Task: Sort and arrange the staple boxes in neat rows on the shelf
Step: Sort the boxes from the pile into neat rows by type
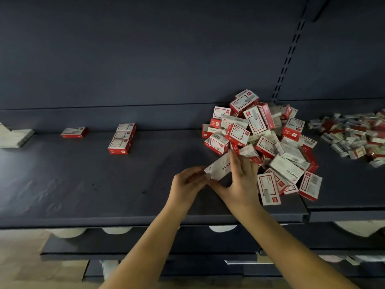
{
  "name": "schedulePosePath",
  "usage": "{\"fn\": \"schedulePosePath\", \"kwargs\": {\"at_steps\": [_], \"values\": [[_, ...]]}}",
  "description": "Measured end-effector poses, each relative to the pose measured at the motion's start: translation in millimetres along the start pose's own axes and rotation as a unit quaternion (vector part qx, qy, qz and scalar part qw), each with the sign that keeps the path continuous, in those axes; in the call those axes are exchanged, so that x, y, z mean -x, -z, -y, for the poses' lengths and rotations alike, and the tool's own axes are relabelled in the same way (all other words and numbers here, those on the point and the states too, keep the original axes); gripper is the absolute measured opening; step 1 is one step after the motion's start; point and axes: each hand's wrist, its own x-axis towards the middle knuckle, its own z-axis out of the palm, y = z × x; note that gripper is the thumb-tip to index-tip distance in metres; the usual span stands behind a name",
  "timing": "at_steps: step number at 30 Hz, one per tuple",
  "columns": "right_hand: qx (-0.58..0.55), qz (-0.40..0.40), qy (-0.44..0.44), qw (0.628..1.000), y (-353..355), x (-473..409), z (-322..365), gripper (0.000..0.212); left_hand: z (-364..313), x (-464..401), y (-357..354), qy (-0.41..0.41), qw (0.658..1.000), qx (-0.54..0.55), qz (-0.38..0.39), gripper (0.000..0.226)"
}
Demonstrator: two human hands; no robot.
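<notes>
Head view, shelf (104, 184): dark blue; its front edge ran across below the hands, and a wide bare stretch lay left of the pile.
Pile (262, 138): red-and-white staple boxes heaped loosely right of centre, reaching back to the rear panel and forward near the front edge.
Second heap (354, 136): smaller boxes, blurred, on the neighbouring shelf to the right.
Sorted boxes: a row of three (121, 138) running front to back, a single box (74, 132) lying apart to its left.
Writing: "STAPLES" read on several white faces; finer print was too small to tell.
Held box (219, 166): white, long, tilted, at the pile's near-left edge.
Left hand (187, 181): its grip pinched the box's near end.
Right hand (241, 180): fingers and thumb held the box's far side.
</notes>
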Motion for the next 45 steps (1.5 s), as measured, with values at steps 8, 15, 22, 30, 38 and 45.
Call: {"fn": "schedulePosePath", "kwargs": {"at_steps": [8,15,22,30,38,45], "values": [[-0.016,-0.006,-0.004,1.000,-1.2,-1.3,11.9,0.091,-10.1,-0.4,-2.6,0.011,0.992,0.118,-0.046,0.022],[-0.260,0.121,-0.112,0.951,-8.2,-1.6,37.3,0.065,-30.7,-25.0,52.1,-0.037,0.994,0.074,-0.069,0.028],[-0.431,0.262,-0.252,0.826,-34.2,-23.7,95.3,0.018,-38.4,-38.5,114.7,-0.028,0.999,0.018,-0.009,0.036],[-0.500,0.310,-0.315,0.745,-81.0,-30.3,160.1,0.016,-36.7,-51.6,180.4,-0.001,0.999,0.023,-0.037,0.036],[-0.624,0.186,-0.400,0.645,-124.7,-34.7,205.4,0.028,-26.3,-50.7,254.7,0.034,0.991,0.127,0.011,0.025],[-0.633,0.188,-0.392,0.640,-154.0,-35.7,241.4,0.028,-29.0,-56.9,295.7,-0.001,0.996,0.076,0.038,0.025]]}}
